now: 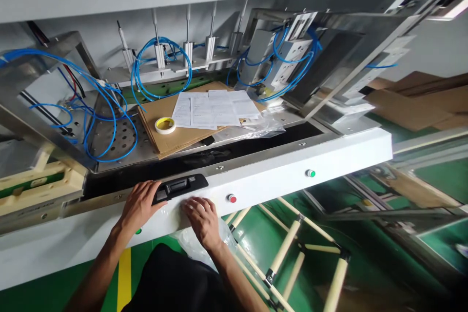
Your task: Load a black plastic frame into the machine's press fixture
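My left hand (138,204) rests on the left end of a black plastic part (180,186) that lies on the machine's white front panel (278,175). My right hand (201,219) lies flat on a clear plastic bag (193,246) that drapes over the panel's lower edge, just below the black part. Neither hand closes around anything; the fingers are spread.
Flat cardboard (161,126) with paper sheets (212,107) and a yellow tape roll (165,125) lies on the machine bed. Blue air hoses (109,112) loop at left and back. A red button (231,198) and a green button (310,173) sit on the panel. Pipe racks (292,248) stand below right.
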Motion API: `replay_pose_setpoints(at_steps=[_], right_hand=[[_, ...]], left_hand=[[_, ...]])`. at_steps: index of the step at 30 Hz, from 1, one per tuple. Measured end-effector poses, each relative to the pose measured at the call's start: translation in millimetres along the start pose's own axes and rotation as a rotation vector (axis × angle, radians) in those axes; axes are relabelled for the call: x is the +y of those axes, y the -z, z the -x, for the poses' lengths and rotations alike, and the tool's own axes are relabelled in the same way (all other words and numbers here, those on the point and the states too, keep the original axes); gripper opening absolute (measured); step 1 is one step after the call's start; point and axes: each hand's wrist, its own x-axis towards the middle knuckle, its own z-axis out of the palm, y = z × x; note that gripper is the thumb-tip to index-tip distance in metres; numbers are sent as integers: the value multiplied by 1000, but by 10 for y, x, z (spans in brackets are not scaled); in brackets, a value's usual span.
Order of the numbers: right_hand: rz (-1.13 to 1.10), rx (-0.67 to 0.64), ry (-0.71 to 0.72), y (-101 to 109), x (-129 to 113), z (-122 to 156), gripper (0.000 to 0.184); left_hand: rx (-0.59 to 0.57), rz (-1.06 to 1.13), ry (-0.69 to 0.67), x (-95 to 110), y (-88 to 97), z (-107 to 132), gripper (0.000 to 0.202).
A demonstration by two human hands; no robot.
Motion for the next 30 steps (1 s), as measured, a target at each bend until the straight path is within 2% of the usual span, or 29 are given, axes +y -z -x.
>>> replay_pose_setpoints(at_steps=[6,10,12,15,16,18,20,22,26,30], right_hand=[[-4,-29,-28,4,-13,-6,36],[6,-6,3,82,-44,-80,29],[7,0,12,149,-69,-148,23],[-17,-10,16,254,-108,-289,19],[-25,-18,18,282,-116,-341,19],[-38,-32,31,322,-123,-445,18],[-42,-43,48,340,-113,-534,16],[-34,-51,62,346,-93,-598,14],[-12,-80,88,364,-50,-668,13],[0,-114,102,391,-16,-750,13]], left_hand=[[10,33,9,37,-94,-7,51],[47,64,44,64,-26,-1,66],[122,84,88,43,47,84,72],[303,110,159,8,135,341,72],[336,106,163,9,147,441,71],[314,73,133,36,141,618,58],[267,25,97,83,106,728,34],[284,4,87,123,63,767,15],[387,88,130,135,13,741,11],[443,247,244,145,-7,674,8]])
